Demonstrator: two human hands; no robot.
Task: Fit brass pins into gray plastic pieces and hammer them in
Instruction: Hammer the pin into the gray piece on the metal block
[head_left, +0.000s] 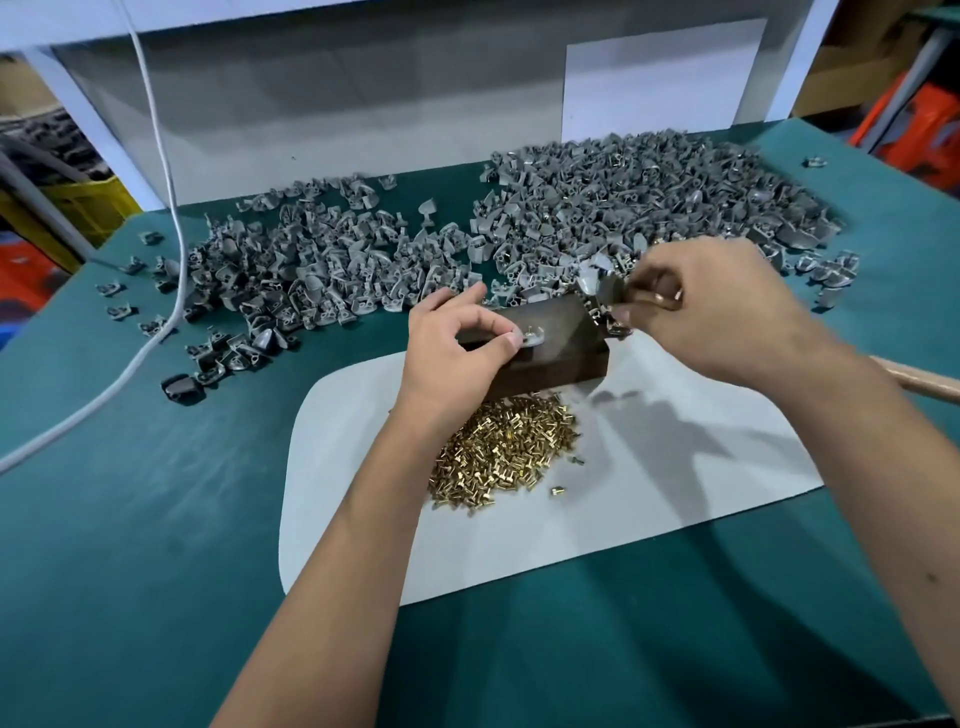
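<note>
Two hands work over one dark metal block (545, 338): the left hand (457, 353) pinches one gray plastic piece (531, 339), the right hand (727, 306) pinches another blurred gray piece (597, 283), beside two uncountable gray heaps (623, 208).

- We see a green table (156, 519).
- On it lie gray pieces (623, 208) far, a white sheet (623, 519) near, and a cable (130, 358) left.

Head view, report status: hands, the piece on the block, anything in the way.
Left hand pinches gray piece on dark block, pin upright in it. Right hand holds hammer at block's far right end. Nothing over the pin.
</note>
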